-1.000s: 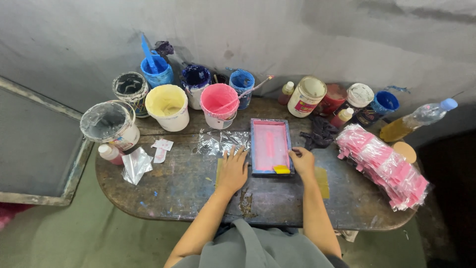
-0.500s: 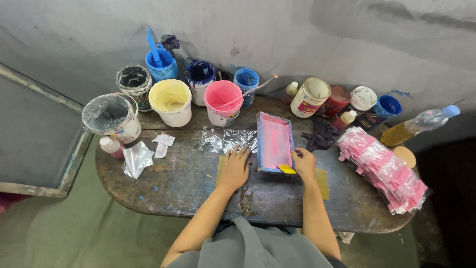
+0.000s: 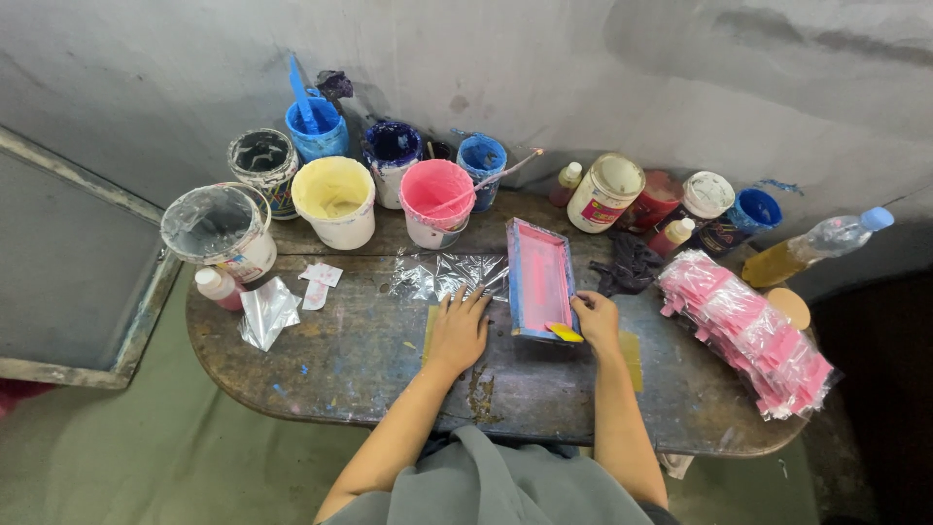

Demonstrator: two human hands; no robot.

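A small blue-framed printing screen (image 3: 540, 279), stained pink inside, is tilted up on its right edge on the dark wooden table (image 3: 350, 360). My right hand (image 3: 595, 321) grips the frame's near right corner, beside a yellow squeegee (image 3: 564, 332) lying at the frame's near end. My left hand (image 3: 457, 331) lies flat with fingers apart on a clear plastic sheet (image 3: 442, 277) left of the frame, over a yellowish pad.
Paint buckets line the back: yellow (image 3: 334, 199), pink with a stick (image 3: 436, 201), several blue ones, a plastic-covered one (image 3: 219, 231). A stack of pink-printed bags (image 3: 743, 331) lies right, with jars, a dark rag (image 3: 627, 264) and a bottle (image 3: 812, 245). A large screen frame (image 3: 73, 282) leans left.
The small screen has been lifted from flat on the table to tilted up on its right side. My left hand stays pressed on the sheet.
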